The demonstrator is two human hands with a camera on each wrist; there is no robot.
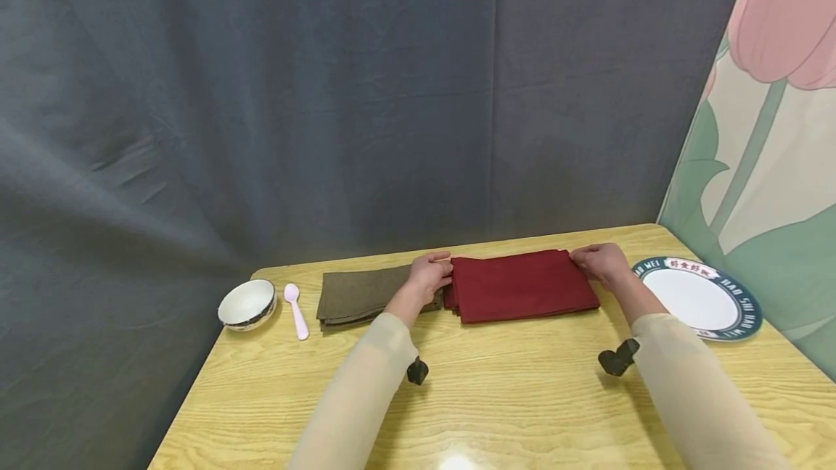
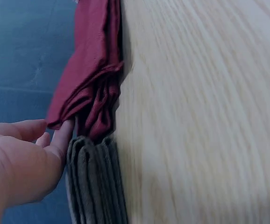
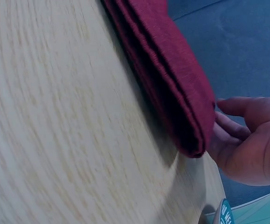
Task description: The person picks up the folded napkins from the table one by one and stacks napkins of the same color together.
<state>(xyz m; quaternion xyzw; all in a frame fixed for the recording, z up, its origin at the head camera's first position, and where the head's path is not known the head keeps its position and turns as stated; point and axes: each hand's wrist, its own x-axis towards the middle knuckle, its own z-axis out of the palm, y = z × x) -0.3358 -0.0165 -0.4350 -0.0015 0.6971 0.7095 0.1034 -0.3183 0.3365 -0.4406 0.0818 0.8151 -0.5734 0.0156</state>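
Observation:
A folded dark red cloth lies toward the back of the table, right of the middle. My left hand pinches its left back corner; in the left wrist view one finger goes under the upper red layers and the tip of another meets their edge. At the opposite end, my right hand holds the right back corner between thumb and fingers, some of them hidden behind the cloth in the right wrist view. A folded brown cloth lies just left of the red one, partly under my left hand.
A white bowl with a dark patterned outside stands at the table's left edge, a pink spoon beside it. To the right, an oval plate with a blue-green lettered rim lies near my right forearm. A grey curtain hangs behind the table.

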